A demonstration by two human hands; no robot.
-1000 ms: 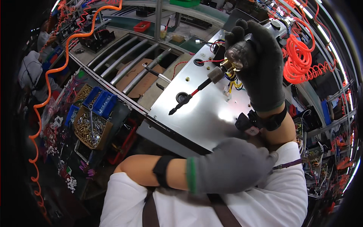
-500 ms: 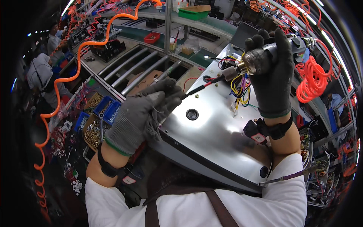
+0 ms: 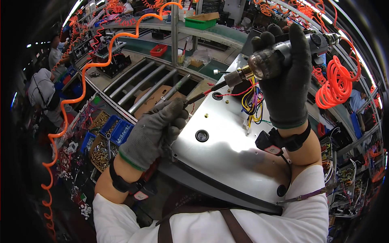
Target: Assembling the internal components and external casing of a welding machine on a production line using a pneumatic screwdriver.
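Observation:
My right hand (image 3: 285, 81), in a dark glove, grips a pneumatic screwdriver (image 3: 279, 54) held nearly level, its bit (image 3: 202, 95) pointing left. My left hand (image 3: 156, 131), in a grey glove, pinches the tip of that bit at the left edge of a shiny metal panel (image 3: 231, 158). The panel has a round black grommet (image 3: 201, 135) and a bundle of yellow, red and black wires (image 3: 253, 103) rising from an opening under my right hand. Whether a screw sits between my left fingers is hidden.
Blue bins of screws (image 3: 106, 135) lie left of the panel. A roller conveyor (image 3: 150, 87) runs behind it, with an orange coiled air hose (image 3: 81, 81) hanging at left and another (image 3: 334, 87) at right. Other people (image 3: 42, 89) work at far left. A green tray (image 3: 202, 20) rests on the back shelf.
My left hand rose from in front of my chest to the panel's left edge and closed on the bit's tip. The screwdriver stayed in my right hand, shifting slightly.

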